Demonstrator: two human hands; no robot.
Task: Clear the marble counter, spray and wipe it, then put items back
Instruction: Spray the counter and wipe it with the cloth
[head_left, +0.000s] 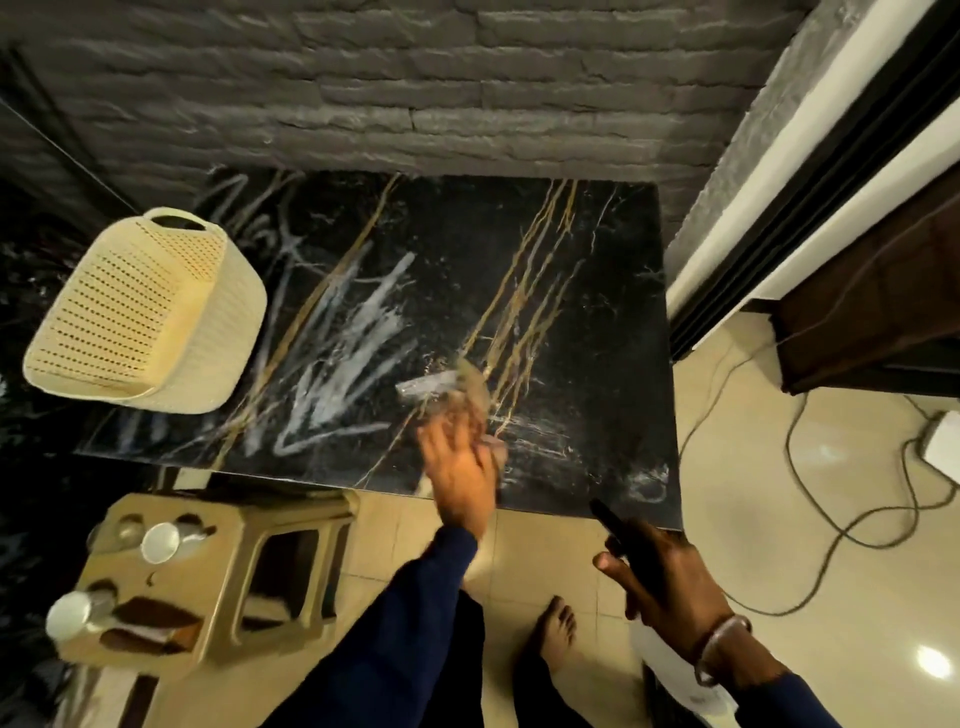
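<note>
The black marble counter (571, 291) with gold veins fills the middle of the head view, streaked with white wet smears at its centre. My left hand (460, 467) presses a blurred brownish cloth (467, 395) onto the counter near its front edge. Off the counter's front right corner, my right hand (670, 577) grips a dark spray bottle (615, 522) whose nozzle points up toward the counter. A white label shows below that wrist.
A cream perforated plastic basket (145, 312) stands on the counter's left part. A tan plastic stool (223, 571) at lower left carries two white-capped containers (161, 543) and brown items. Cables (810, 499) trail over the tiled floor at right. A grey brick wall backs the counter.
</note>
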